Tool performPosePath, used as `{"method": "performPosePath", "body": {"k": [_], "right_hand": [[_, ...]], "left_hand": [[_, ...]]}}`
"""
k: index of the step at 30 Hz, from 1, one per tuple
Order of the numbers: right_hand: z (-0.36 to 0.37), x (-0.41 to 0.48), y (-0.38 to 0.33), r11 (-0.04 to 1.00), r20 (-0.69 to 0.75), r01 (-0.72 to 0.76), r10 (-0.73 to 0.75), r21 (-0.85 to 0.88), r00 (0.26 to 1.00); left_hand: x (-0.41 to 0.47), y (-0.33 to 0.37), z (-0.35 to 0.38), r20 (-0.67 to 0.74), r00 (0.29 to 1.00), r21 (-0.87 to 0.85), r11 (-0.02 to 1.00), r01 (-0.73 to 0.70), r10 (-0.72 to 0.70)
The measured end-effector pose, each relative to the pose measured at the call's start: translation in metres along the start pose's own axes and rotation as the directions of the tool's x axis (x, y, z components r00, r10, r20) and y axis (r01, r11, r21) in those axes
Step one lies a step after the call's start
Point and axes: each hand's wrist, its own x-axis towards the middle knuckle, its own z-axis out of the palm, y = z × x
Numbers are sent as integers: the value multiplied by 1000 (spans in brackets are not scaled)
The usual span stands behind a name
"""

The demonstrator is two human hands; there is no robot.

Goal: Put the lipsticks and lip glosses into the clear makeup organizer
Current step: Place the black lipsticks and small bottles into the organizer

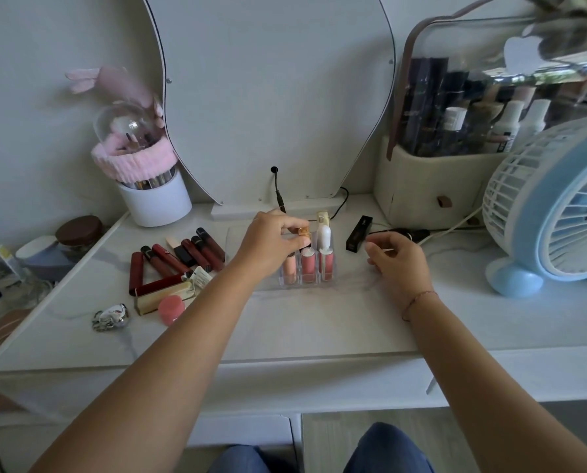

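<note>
Gold-capped lipstick (304,231) pinched in left hand (271,245) over clear organizer (345,279).
Three pink glosses (308,266) upright inside; right hand (396,259) loosely curled, holding nothing, beside its right edge.

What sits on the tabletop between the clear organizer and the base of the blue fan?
In the head view, between the clear organizer and the blue fan: the right hand and, behind it, a black lipstick tube.

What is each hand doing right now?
Left hand: closed on a gold-capped lipstick over the clear organizer.
Right hand: loosely curled, apparently empty.
</note>
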Motion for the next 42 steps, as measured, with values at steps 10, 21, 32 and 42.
{"method": "performPosePath", "body": {"k": [10, 21, 32, 42], "right_hand": [[-4, 59, -15, 776, 279, 253, -104, -577, 955], [4, 52, -17, 718, 359, 378, -188, -584, 914], [-4, 31, -32, 795, 245, 470, -403, -383, 882], [-18, 18, -64, 884, 135, 381, -357, -272, 924]], "left_hand": [[-47, -11, -10, -204, 979, -2, 1000, -18, 18], [-84, -26, 7, -148, 989, 61, 998, -1, 10], [-85, -27, 8, -189, 981, 88, 996, -30, 46], [-87, -26, 7, -213, 976, 62, 998, -33, 46]]}}
